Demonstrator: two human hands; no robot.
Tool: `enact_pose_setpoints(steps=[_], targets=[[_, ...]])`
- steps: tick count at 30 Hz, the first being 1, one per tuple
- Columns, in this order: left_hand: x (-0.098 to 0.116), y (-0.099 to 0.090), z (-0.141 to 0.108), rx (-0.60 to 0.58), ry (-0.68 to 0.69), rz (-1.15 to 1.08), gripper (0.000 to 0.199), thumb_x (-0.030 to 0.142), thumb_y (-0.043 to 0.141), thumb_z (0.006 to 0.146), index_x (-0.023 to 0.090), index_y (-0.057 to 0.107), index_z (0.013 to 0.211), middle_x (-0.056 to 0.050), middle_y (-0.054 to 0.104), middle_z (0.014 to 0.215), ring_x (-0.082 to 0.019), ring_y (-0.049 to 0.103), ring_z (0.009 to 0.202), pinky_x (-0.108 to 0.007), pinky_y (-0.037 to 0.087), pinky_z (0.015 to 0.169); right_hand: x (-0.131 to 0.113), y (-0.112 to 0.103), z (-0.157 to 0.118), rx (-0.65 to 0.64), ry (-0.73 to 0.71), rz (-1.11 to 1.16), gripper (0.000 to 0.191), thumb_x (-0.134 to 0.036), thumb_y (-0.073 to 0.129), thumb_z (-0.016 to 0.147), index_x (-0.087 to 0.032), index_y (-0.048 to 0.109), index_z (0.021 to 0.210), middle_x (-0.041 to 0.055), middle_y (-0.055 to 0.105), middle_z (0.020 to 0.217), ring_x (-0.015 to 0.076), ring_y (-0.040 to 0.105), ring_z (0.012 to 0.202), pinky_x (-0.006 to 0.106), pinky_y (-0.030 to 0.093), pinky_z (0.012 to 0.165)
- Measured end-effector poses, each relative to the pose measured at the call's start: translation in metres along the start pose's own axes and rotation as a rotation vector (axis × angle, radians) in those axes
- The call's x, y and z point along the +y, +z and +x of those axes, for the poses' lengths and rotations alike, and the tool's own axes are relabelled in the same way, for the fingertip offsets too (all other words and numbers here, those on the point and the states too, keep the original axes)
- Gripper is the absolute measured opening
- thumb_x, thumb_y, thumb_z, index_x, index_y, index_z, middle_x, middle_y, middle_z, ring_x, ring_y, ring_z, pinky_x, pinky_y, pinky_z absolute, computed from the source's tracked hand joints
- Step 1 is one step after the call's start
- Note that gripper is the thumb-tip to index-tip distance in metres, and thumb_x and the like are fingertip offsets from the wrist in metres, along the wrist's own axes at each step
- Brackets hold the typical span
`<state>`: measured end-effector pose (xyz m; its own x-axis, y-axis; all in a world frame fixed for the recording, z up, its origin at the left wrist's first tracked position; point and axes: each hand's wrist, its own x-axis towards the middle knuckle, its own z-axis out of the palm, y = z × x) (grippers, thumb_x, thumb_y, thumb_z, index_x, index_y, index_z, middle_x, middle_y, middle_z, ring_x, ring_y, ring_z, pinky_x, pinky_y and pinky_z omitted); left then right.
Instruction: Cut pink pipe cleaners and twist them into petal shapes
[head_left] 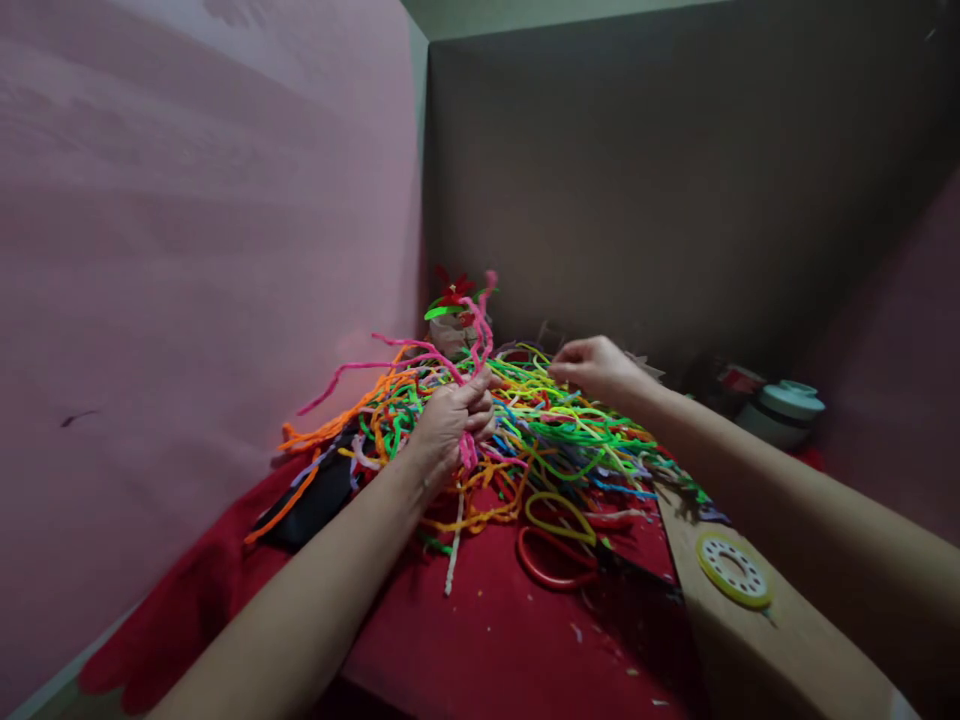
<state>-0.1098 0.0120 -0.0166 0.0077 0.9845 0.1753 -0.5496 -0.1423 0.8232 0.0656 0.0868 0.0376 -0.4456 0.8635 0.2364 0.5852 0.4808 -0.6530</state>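
Observation:
My left hand [457, 415] is closed around a bundle of pink pipe cleaners [484, 335]. Their bent ends fan out above the fist and to the left, and more pink shows below it. Over the right part of a tangled heap of coloured pipe cleaners [555, 430] is my right hand [592, 368], its fingers curled together in a pinch. What sits between those fingertips, if anything, is too small to make out. The heap mixes green, yellow, orange, blue and white stems.
Scissors [559, 560] with red and yellow handles lie on the red cloth [465, 630] near scraps. A yellow-rimmed spool [733, 570] rests on a brown board at right. Behind stand a red flower [454, 288] and a pale lidded jar [787, 405]. A pink wall [225, 250] borders the left.

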Motion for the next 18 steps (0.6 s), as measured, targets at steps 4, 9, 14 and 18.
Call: enact_pose_setpoints(steps=[4, 9, 14, 18], targets=[[-0.015, -0.003, 0.007, 0.026, -0.040, 0.030, 0.016, 0.022, 0.067, 0.073, 0.010, 0.059, 0.081, 0.009, 0.040, 0.045, -0.002, 0.032, 0.031, -0.015, 0.028, 0.033, 0.029, 0.014, -0.010, -0.071, -0.010, -0.190, 0.017, -0.017, 0.070, 0.058, -0.017, 0.057, 0.045, -0.0002, 0.050, 0.044, 0.0115, 0.044, 0.049, 0.024, 0.027, 0.048], [-0.040, -0.001, 0.013, 0.058, -0.104, 0.079, 0.010, 0.008, 0.057, 0.076, 0.008, 0.064, 0.083, -0.006, 0.065, 0.068, -0.012, 0.061, 0.054, -0.021, 0.048, 0.049, 0.028, 0.016, -0.018, -0.121, -0.011, -0.209, 0.021, -0.015, 0.057, 0.065, -0.016, 0.053, 0.045, -0.0006, 0.046, 0.045, 0.0103, 0.042, 0.049, 0.024, 0.025, 0.047], [-0.053, -0.005, 0.020, 0.128, -0.144, 0.081, 0.016, 0.003, 0.051, 0.079, 0.007, 0.065, 0.074, -0.008, 0.067, 0.074, -0.011, 0.064, 0.067, -0.021, 0.052, 0.067, 0.017, -0.020, -0.015, -0.244, 0.024, 0.151, 0.022, -0.030, 0.055, 0.075, -0.015, 0.058, 0.060, 0.0017, 0.054, 0.054, 0.0084, 0.044, 0.045, 0.021, 0.032, 0.043], [-0.055, -0.009, 0.022, 0.156, -0.150, 0.058, 0.018, 0.001, 0.053, 0.077, 0.007, 0.065, 0.065, -0.007, 0.065, 0.069, -0.008, 0.062, 0.062, -0.016, 0.051, 0.065, 0.019, -0.045, -0.012, -0.156, 0.073, 0.741, 0.012, -0.022, 0.067, 0.067, -0.012, 0.061, 0.066, 0.0065, 0.062, 0.068, 0.0075, 0.049, 0.049, 0.019, 0.035, 0.041]])
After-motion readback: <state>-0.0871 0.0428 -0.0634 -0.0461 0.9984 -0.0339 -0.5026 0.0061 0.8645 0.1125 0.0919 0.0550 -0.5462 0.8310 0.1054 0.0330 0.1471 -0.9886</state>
